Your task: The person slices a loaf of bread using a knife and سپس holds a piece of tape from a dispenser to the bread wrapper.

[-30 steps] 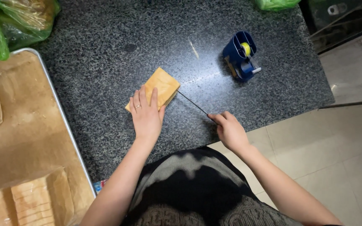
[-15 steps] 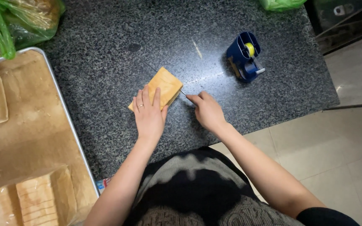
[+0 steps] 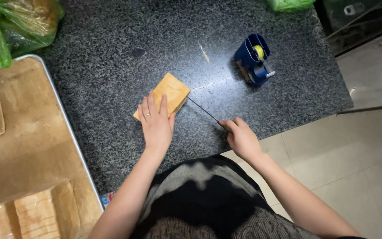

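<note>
on the dark granite counter the stacked bread slices stay put under my left hand, fingers flat and together. my right hand, curled shut round the knife handle, has drawn back since half a second ago, so i judge the slicing stroke continues.

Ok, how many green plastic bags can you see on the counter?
2. One green bag sits at the counter's far left corner, above the tray. The other green bag is at the far edge, right of centre, mostly cut off; more may lie outside the view.
</note>
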